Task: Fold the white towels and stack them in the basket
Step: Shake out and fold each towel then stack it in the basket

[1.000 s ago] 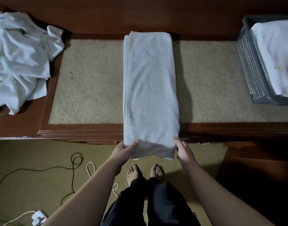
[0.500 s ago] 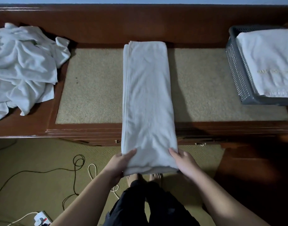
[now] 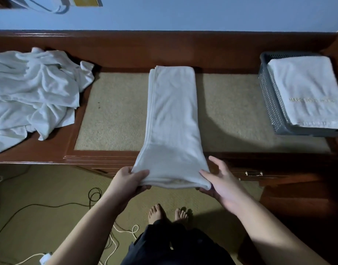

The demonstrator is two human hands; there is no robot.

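A white towel [image 3: 172,119], folded into a long narrow strip, lies across the tan mat of the wooden bench [image 3: 114,119], its near end lifted off the front edge. My left hand [image 3: 130,180] pinches the near left corner, thumb on top. My right hand [image 3: 219,182] holds the near right corner, thumb on top and fingers underneath. A grey perforated basket [image 3: 269,104] stands at the right end of the bench with a folded white towel [image 3: 306,90] in it. A crumpled heap of white towels [image 3: 34,92] lies at the left end.
The bench has a wooden back rail [image 3: 164,48] against a pale blue wall. On the floor below lie black and white cables [image 3: 91,199] and a plug block [image 3: 45,258]. My bare feet [image 3: 166,213] stand close to the bench front.
Both hands have raised the towel's near end from hanging over the bench edge to about bench height. The view has tilted up, showing the wall and more of the basket.
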